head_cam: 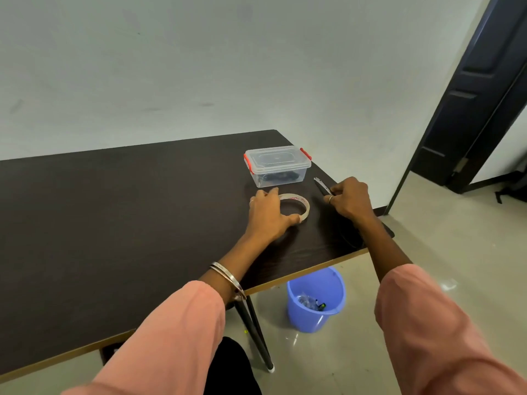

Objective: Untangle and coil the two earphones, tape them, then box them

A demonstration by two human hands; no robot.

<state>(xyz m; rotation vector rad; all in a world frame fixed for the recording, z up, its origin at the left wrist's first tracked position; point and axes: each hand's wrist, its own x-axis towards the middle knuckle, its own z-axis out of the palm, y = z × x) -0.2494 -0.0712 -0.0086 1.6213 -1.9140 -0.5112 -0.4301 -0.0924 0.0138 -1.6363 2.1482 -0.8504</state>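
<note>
One clear plastic box (278,166) w/ two red clips sits on the dark counter (114,212), near the far right corner. Its lid is on. Something dark lies inside at the bottom; it may be the earphones, but I can't tell how many. The box's long side runs left to right, a bit tilted.

One roll of clear tape (296,206) lies flat on the counter, just in front of the box. Its hole faces up.

One small pair of scissors (321,187) lies right of the tape. Its tips point away from the person & a bit left, toward the box.

Two hands, both arms stretched out over the counter in pink sleeves. The left hand (268,215) is palm down on the tape roll; its grip pinches the roll, w/ the thumb on the near rim & the fingers on the far left rim. Two bangles (228,277) sit on the left forearm. The right hand (352,199) is palm down w/ fingers curled; its grip holds the scissors' handle end. It has a ring on one finger.

One blue bucket (316,299) stands on the floor under the counter's edge, w/ some small bits inside. One dark door (479,89) is on the right.
</note>
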